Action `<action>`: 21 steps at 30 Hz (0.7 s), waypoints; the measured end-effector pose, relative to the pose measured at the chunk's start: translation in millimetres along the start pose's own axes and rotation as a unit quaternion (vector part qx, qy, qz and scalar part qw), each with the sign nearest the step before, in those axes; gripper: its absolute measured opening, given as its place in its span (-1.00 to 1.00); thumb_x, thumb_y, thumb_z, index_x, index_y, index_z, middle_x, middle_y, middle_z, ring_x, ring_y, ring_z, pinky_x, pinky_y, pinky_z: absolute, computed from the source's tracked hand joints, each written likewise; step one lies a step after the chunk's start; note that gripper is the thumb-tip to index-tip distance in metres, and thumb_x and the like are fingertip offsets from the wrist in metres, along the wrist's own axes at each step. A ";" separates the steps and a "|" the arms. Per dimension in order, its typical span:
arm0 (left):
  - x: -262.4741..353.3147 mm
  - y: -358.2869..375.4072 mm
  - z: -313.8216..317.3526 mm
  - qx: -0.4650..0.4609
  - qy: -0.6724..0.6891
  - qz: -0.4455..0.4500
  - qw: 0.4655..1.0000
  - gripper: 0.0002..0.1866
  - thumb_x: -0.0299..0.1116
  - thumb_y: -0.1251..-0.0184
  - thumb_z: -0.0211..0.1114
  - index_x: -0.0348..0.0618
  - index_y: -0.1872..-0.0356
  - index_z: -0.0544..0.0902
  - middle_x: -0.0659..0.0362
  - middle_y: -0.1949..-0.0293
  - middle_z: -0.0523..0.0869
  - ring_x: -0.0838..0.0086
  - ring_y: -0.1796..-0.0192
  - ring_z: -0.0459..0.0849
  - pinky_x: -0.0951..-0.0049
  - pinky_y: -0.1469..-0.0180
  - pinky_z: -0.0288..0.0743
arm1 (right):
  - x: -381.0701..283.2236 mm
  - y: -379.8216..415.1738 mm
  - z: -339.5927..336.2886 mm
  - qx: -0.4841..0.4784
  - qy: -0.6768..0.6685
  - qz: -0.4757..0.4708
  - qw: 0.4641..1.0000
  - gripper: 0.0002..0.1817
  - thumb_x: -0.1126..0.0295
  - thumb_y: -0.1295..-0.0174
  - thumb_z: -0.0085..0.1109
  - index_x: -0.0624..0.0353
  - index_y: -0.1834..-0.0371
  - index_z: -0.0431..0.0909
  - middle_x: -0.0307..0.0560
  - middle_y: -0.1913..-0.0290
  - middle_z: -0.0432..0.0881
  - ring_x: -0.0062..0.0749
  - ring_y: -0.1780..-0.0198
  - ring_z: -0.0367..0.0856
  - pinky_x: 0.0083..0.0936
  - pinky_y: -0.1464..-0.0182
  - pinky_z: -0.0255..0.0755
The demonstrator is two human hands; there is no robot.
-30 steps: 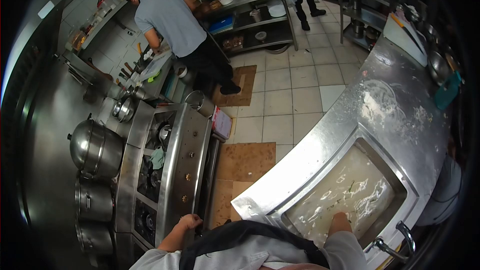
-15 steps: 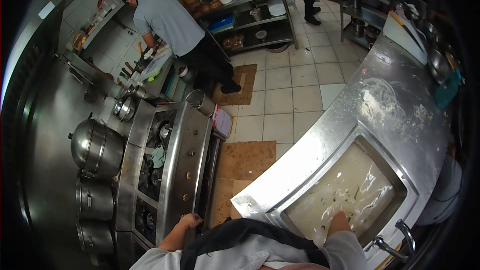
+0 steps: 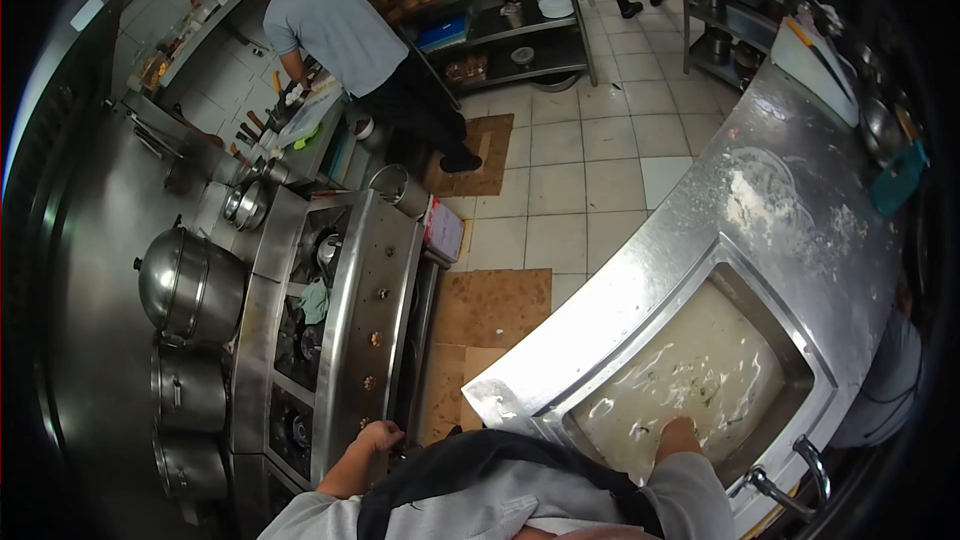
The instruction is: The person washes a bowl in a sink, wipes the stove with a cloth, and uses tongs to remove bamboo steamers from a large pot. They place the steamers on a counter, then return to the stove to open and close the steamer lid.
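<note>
My right hand (image 3: 679, 428) reaches down into the sink (image 3: 818, 385), which holds cloudy water (image 3: 640, 395) with small green bits floating in it. The water hides its fingers. Beside the front of the steel stove (image 3: 352, 355), my left hand (image 3: 381, 435) is closed, its fingers curled. What it grips there, if anything, I cannot make out. Several control knobs run along the stove front above that hand. A curved metal faucet (image 3: 795, 480) stands at the sink's near right corner.
White powder (image 3: 748, 200) is spread on the steel counter beyond the sink. Large pots (image 3: 190, 390) stand left of the stove, and a green cloth (image 3: 314, 302) lies among the burners. Cardboard (image 3: 490, 310) covers part of the floor. A co-worker (image 3: 335, 30) works at the far left counter.
The water surface has shifted, with ripples and green bits in new places around my right hand. My left hand stays by the stove. A person at the back has moved their legs.
</note>
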State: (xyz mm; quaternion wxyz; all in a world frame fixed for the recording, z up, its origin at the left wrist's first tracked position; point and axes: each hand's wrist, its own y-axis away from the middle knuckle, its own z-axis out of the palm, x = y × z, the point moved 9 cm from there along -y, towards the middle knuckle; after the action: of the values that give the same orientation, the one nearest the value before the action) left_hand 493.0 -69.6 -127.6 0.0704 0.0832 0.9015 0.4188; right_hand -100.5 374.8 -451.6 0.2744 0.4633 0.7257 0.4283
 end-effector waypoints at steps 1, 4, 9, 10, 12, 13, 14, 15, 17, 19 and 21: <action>-0.4 -0.5 4.0 -0.005 0.016 -0.005 1.000 -0.57 0.06 -0.23 0.29 -0.04 0.09 0.77 -0.04 0.13 0.78 0.12 -0.01 0.74 0.22 -0.10 0.56 | 0.8 0.3 -2.1 0.001 0.001 0.000 1.000 -0.50 0.05 -0.42 -0.12 0.02 -0.30 0.52 0.09 -0.36 0.48 0.00 -0.36 0.46 -0.11 -0.38 0.32; 8.8 7.1 -3.7 0.004 0.015 0.002 1.000 -0.57 0.06 -0.23 0.28 -0.04 0.10 0.77 -0.03 0.13 0.78 0.10 0.00 0.74 0.22 -0.11 0.56 | -6.1 -0.9 -10.8 0.005 0.006 -0.005 1.000 -0.50 0.05 -0.43 -0.13 0.01 -0.31 0.52 0.09 -0.36 0.47 0.00 -0.37 0.45 -0.10 -0.38 0.31; -0.5 -4.8 7.3 0.010 0.007 0.012 1.000 -0.57 0.06 -0.24 0.27 -0.04 0.10 0.76 -0.03 0.12 0.78 0.09 -0.01 0.73 0.22 -0.11 0.56 | -12.5 -0.6 -27.6 0.009 0.008 -0.009 1.000 -0.49 0.04 -0.44 -0.15 0.01 -0.31 0.51 0.08 -0.37 0.47 0.01 -0.37 0.44 -0.10 -0.39 0.30; -2.4 -6.8 10.8 0.004 0.011 0.010 1.000 -0.58 0.06 -0.25 0.26 -0.04 0.10 0.76 -0.04 0.12 0.78 0.09 -0.01 0.73 0.22 -0.11 0.56 | -12.8 -0.4 -30.2 0.010 0.009 -0.009 1.000 -0.49 0.04 -0.44 -0.15 0.01 -0.32 0.51 0.08 -0.37 0.47 0.01 -0.37 0.44 -0.10 -0.39 0.30; -6.1 -7.9 16.3 0.002 0.013 0.012 1.000 -0.57 0.06 -0.25 0.26 -0.04 0.10 0.76 -0.04 0.12 0.78 0.09 -0.01 0.72 0.22 -0.11 0.56 | -13.6 -1.2 -35.3 0.013 0.013 -0.012 1.000 -0.49 0.04 -0.44 -0.16 0.01 -0.32 0.51 0.08 -0.37 0.47 0.01 -0.38 0.44 -0.10 -0.39 0.29; -6.6 -9.3 17.3 0.002 0.013 0.014 1.000 -0.57 0.07 -0.25 0.25 -0.04 0.10 0.76 -0.04 0.12 0.77 0.09 -0.01 0.72 0.22 -0.11 0.56 | -16.2 -3.1 -39.5 0.015 0.012 -0.015 1.000 -0.49 0.04 -0.45 -0.17 0.00 -0.32 0.51 0.08 -0.37 0.46 0.01 -0.38 0.44 -0.09 -0.39 0.29; -7.9 -8.7 19.4 0.003 0.014 0.015 1.000 -0.57 0.07 -0.25 0.25 -0.04 0.10 0.76 -0.04 0.12 0.77 0.09 -0.01 0.72 0.22 -0.11 0.56 | -19.8 -6.0 -45.5 0.018 0.013 -0.018 1.000 -0.49 0.04 -0.45 -0.17 0.00 -0.32 0.50 0.08 -0.37 0.46 0.01 -0.38 0.44 -0.09 -0.40 0.29; -12.6 -15.3 27.7 -0.004 0.023 0.016 1.000 -0.56 0.07 -0.26 0.24 -0.04 0.10 0.76 -0.03 0.11 0.77 0.09 -0.01 0.72 0.22 -0.11 0.56 | -29.9 -3.4 -58.7 0.023 0.008 -0.025 0.999 -0.49 0.03 -0.45 -0.17 0.00 -0.32 0.50 0.08 -0.37 0.46 0.01 -0.38 0.44 -0.09 -0.40 0.29; -10.9 -18.8 29.0 -0.011 0.026 0.020 0.999 -0.56 0.07 -0.26 0.24 -0.05 0.10 0.76 -0.03 0.11 0.77 0.09 -0.01 0.72 0.22 -0.11 0.56 | -49.3 -2.9 -75.6 0.032 -0.005 -0.040 0.999 -0.49 0.03 -0.45 -0.18 0.00 -0.33 0.50 0.08 -0.38 0.46 0.01 -0.38 0.43 -0.09 -0.40 0.28; -4.4 -15.0 27.0 -0.020 0.005 0.023 1.000 -0.55 0.08 -0.26 0.24 -0.05 0.09 0.75 -0.02 0.11 0.78 0.09 0.00 0.73 0.23 -0.10 0.56 | -75.7 3.7 -89.0 0.038 -0.024 -0.061 0.997 -0.48 0.03 -0.46 -0.19 0.00 -0.33 0.50 0.08 -0.38 0.46 0.02 -0.38 0.43 -0.09 -0.40 0.28; 1.7 -16.2 25.3 -0.012 0.004 0.033 0.999 -0.56 0.08 -0.26 0.24 -0.05 0.09 0.76 -0.02 0.12 0.78 0.09 0.01 0.73 0.23 -0.09 0.56 | -100.2 12.6 -96.5 0.045 -0.042 -0.087 0.994 -0.48 0.03 -0.46 -0.19 0.00 -0.33 0.50 0.08 -0.38 0.46 0.02 -0.39 0.43 -0.08 -0.41 0.28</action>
State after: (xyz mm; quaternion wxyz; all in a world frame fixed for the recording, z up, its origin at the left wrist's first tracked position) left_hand 494.9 -60.7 -156.3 0.0544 0.1101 0.8937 0.4316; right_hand -129.6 251.0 -393.9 0.3200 0.4282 0.7693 0.3499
